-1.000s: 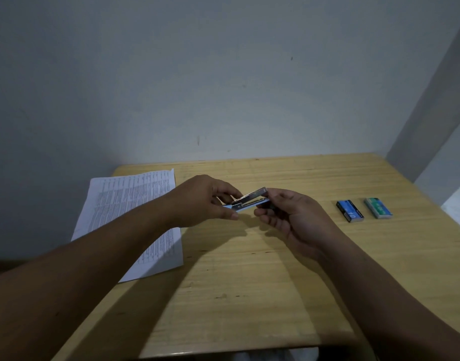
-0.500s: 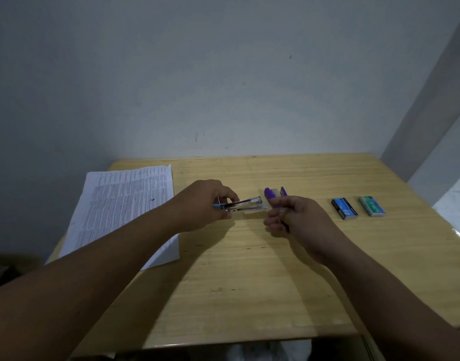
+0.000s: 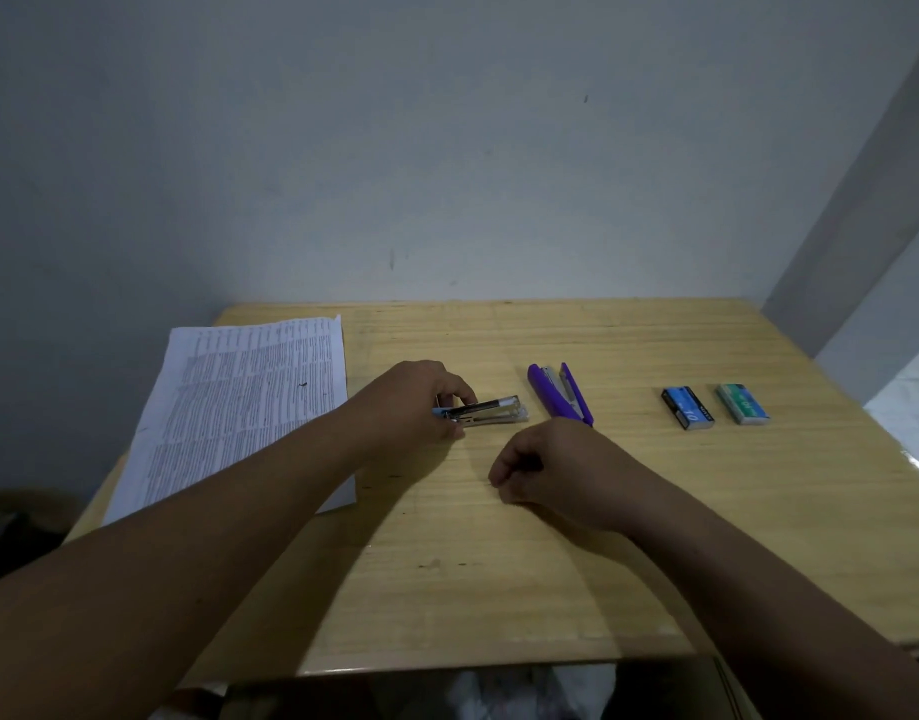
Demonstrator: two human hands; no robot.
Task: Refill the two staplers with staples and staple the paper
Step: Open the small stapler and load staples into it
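The wooden counter [image 3: 550, 563] carries printed paper [image 3: 249, 402] left of the left hand [image 3: 410, 407], whose fingers grip the rear of a small metal stapler [image 3: 491, 412] lying on the counter. The right hand [image 3: 556, 472] has its fingers curled, holding nothing visible. Just beyond them lies a purple stapler [image 3: 558, 394]; farther right sit a blue staple box [image 3: 687, 407] and a green staple box [image 3: 744, 404]
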